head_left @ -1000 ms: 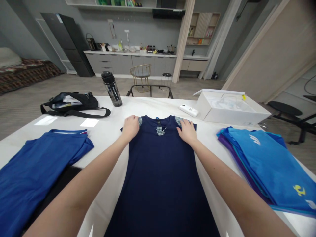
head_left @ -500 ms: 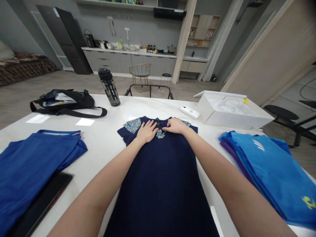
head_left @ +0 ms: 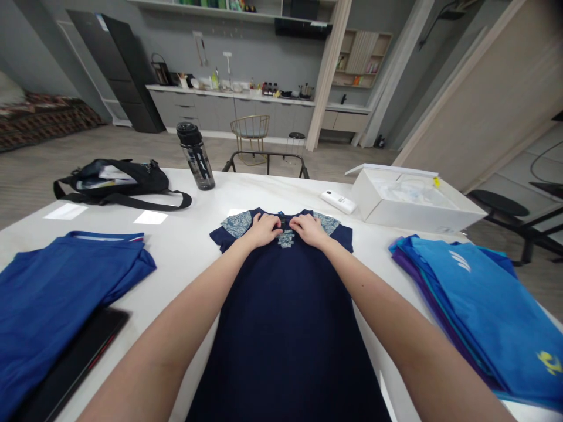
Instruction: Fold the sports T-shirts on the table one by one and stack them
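A navy short-sleeved dress [head_left: 290,328] with grey-blue patterned shoulders lies flat, its neckline away from me and its body running down past the lower edge of the view. At the left side of the neckline, my left hand [head_left: 264,229] has its fingers curled and pinched on the collar fabric. Opposite it, my right hand [head_left: 309,228] pinches the right side of the collar. Between and just below the hands is a patterned trim [head_left: 285,238] at the front of the neck. The fabric right under my fingertips is partly hidden.
On the white table [head_left: 185,258] are a folded blue shirt [head_left: 65,281] over a black flat case [head_left: 83,357], a black bag [head_left: 114,181], and a bottle [head_left: 196,158]. Rightward are a white device [head_left: 338,201], an open white box [head_left: 413,205], and stacked folded shirts [head_left: 484,305].
My left hand has gone from lying flat with fingers spread to curled on the collar. My right hand has shifted slightly and stays at the neckline.
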The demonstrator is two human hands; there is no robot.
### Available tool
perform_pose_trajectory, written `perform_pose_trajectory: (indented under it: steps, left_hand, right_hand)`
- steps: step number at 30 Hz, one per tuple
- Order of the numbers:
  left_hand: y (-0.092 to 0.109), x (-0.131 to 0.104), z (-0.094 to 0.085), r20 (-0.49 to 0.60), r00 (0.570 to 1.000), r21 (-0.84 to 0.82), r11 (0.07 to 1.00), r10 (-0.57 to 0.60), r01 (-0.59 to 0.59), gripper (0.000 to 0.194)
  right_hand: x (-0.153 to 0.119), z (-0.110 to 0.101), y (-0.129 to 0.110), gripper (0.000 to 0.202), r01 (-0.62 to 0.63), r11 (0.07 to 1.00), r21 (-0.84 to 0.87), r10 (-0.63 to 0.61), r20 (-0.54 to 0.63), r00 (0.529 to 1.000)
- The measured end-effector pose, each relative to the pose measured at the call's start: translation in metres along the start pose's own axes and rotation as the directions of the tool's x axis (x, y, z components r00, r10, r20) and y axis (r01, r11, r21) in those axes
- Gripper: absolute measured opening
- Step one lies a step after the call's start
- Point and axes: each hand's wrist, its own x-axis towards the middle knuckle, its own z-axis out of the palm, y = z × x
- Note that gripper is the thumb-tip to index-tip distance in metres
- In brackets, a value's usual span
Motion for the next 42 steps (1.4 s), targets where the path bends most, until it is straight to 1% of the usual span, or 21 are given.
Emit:
perform_pose_trajectory:
  steps: [3, 6, 9, 11, 12, 13, 15, 17, 18, 19, 21, 23, 25, 27, 29, 31, 33, 36, 39, 41, 42]
  left_hand:
    - [-0.002, 0.003, -0.005, -0.047, 0.999, -0.069, 0.998, 0.008, -0.012, 0.008]
    - [-0.002, 0.003, -0.006, -0.1, 0.994, -0.079, 0.996, 0.032, -0.04, 0.008]
    - [0.001, 0.003, -0.001, -0.106, 0.994, -0.024, 0.999, 0.037, -0.04, 0.008]
    - [0.006, 0.003, 0.004, -0.093, 0.996, 0.038, 0.999, 0.018, -0.014, 0.01]
    - [0.01, 0.002, 0.006, -0.103, 0.995, 0.07, 0.998, -0.003, 0.01, 0.011]
    - [0.014, 0.0, 0.007, -0.131, 0.991, 0.096, 0.995, -0.027, 0.04, 0.013]
    - [0.022, -0.006, 0.009, -0.222, 0.974, 0.122, 0.989, -0.053, 0.081, 0.019]
    - [0.03, -0.015, 0.01, -0.297, 0.954, 0.122, 0.99, -0.034, 0.073, 0.026]
    - [0.033, -0.021, 0.011, -0.304, 0.953, 0.121, 0.991, -0.012, 0.051, 0.029]
    - [0.036, -0.026, 0.013, -0.285, 0.958, 0.121, 0.992, 0.013, 0.022, 0.033]
    - [0.039, -0.036, 0.019, -0.201, 0.978, 0.119, 0.992, 0.057, -0.033, 0.038]
    - [0.04, -0.043, 0.027, -0.108, 0.991, 0.122, 0.991, 0.075, -0.062, 0.043]
    - [0.04, -0.048, 0.033, -0.042, 0.998, 0.134, 0.99, 0.052, -0.046, 0.051]
    - [0.041, -0.053, 0.035, -0.01, 1.0, 0.158, 0.987, -0.018, 0.02, 0.06]
    - [0.042, -0.061, 0.033, -0.006, 0.993, 0.182, 0.976, -0.121, 0.12, 0.065]
    - [0.043, -0.072, 0.029, -0.005, 0.978, 0.203, 0.957, -0.209, 0.206, 0.067]
    - [0.042, -0.088, 0.025, 0.009, 0.968, 0.221, 0.944, -0.253, 0.244, 0.067]
    - [0.032, -0.11, 0.018, 0.002, 0.966, 0.236, 0.939, -0.259, 0.251, 0.066]
    - [0.022, -0.125, 0.008, 0.009, 0.973, 0.222, 0.949, -0.231, 0.223, 0.063]
    - [0.024, -0.132, 0.001, -0.009, 0.977, 0.21, 0.955, -0.212, 0.209, 0.06]
    - [0.029, -0.136, -0.001, -0.041, 0.98, 0.213, 0.957, -0.195, 0.199, 0.059]
  right_hand:
    - [-0.003, 0.006, -0.006, 0.032, -0.011, 0.999, -0.038, 0.01, -0.041, 0.999]
    - [-0.005, 0.014, -0.009, 0.033, -0.032, 0.998, -0.046, 0.029, -0.066, 0.997]
    - [-0.006, 0.021, -0.014, 0.031, -0.043, 0.998, -0.045, 0.039, -0.094, 0.995]
    - [-0.006, 0.024, -0.017, 0.029, -0.059, 0.998, -0.032, 0.055, -0.122, 0.991]
    - [-0.006, 0.024, -0.018, 0.029, -0.071, 0.997, -0.021, 0.068, -0.148, 0.987]
    - [-0.007, 0.023, -0.019, 0.029, -0.086, 0.996, -0.011, 0.082, -0.185, 0.979]
    - [-0.012, 0.02, -0.02, 0.032, -0.112, 0.994, 0.004, 0.109, -0.264, 0.958]
    - [-0.021, 0.018, -0.021, 0.036, -0.13, 0.992, 0.001, 0.124, -0.311, 0.942]
    - [-0.027, 0.018, -0.022, 0.038, -0.137, 0.99, -0.009, 0.128, -0.31, 0.942]
    - [-0.034, 0.02, -0.023, 0.04, -0.144, 0.989, -0.022, 0.132, -0.29, 0.948]
    - [-0.047, 0.026, -0.026, 0.048, -0.163, 0.985, -0.047, 0.15, -0.206, 0.967]
    - [-0.055, 0.032, -0.028, 0.056, -0.174, 0.983, -0.063, 0.167, -0.099, 0.981]
    - [-0.059, 0.036, -0.028, 0.062, -0.177, 0.982, -0.07, 0.176, -0.02, 0.984]
    - [-0.061, 0.035, -0.027, 0.065, -0.196, 0.978, -0.077, 0.197, 0.001, 0.98]
    - [-0.068, 0.032, -0.025, 0.066, -0.247, 0.965, -0.084, 0.247, -0.017, 0.969]
    - [-0.08, 0.028, -0.022, 0.067, -0.295, 0.951, -0.09, 0.293, -0.031, 0.955]
    - [-0.097, 0.026, -0.015, 0.068, -0.32, 0.942, -0.099, 0.319, -0.03, 0.947]
    - [-0.123, 0.022, -0.001, 0.071, -0.316, 0.942, -0.114, 0.317, -0.014, 0.948]
    - [-0.14, 0.013, 0.012, 0.07, -0.271, 0.956, -0.108, 0.275, 0.027, 0.961]
    - [-0.146, 0.004, 0.013, 0.069, -0.241, 0.966, -0.093, 0.246, 0.047, 0.968]
    - [-0.149, 0.001, 0.008, 0.069, -0.23, 0.969, -0.085, 0.234, 0.041, 0.971]
